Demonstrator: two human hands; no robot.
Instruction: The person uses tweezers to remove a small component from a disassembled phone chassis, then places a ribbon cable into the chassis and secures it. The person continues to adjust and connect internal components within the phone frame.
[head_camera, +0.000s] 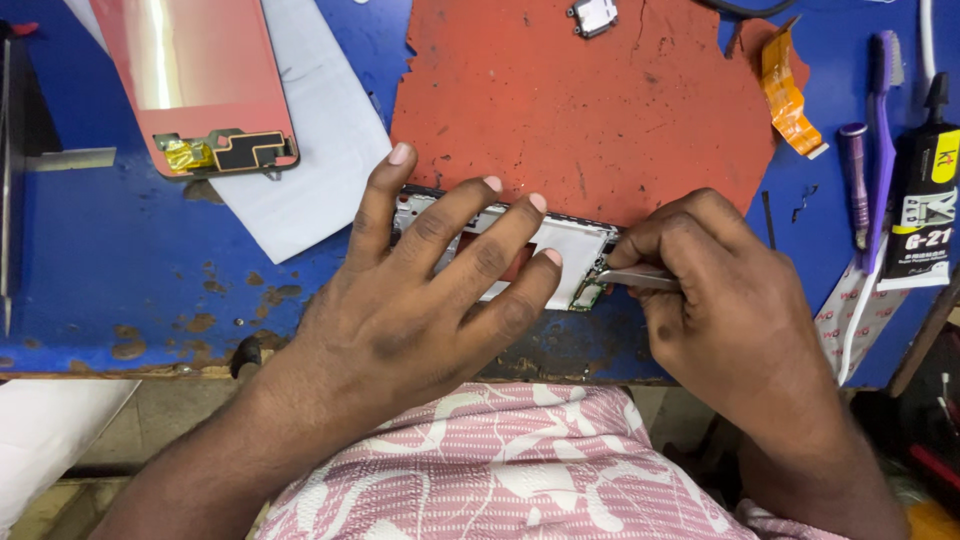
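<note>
Fingers of our left hand (400, 310) lie spread flat across the opened phone body (570, 245), pressing it down on the blue workbench (120, 250) at the near edge of the torn red mat (590, 100); the thumb reaches up along the phone's left end, and nothing is gripped, only held down. Our right hand (730, 300) is curled closed round a pair of metal tweezers (630, 275), pinching them between thumb and forefinger, with the tips at the small green board (588, 296) on the phone's right end. We see the phone lying lengthwise between our two hands, its far long edge touching the mat. Up to the left a pinkish display panel (190, 70) rests on a white sheet (310, 150), its gold and black flex at the lower edge. A small metal part (592, 15) sits at the top of the mat, an orange ribbon cable (788, 95) just off its right corner, and well to the right lie a purple toothbrush (880, 130) and a black glue tube (925, 190)
</note>
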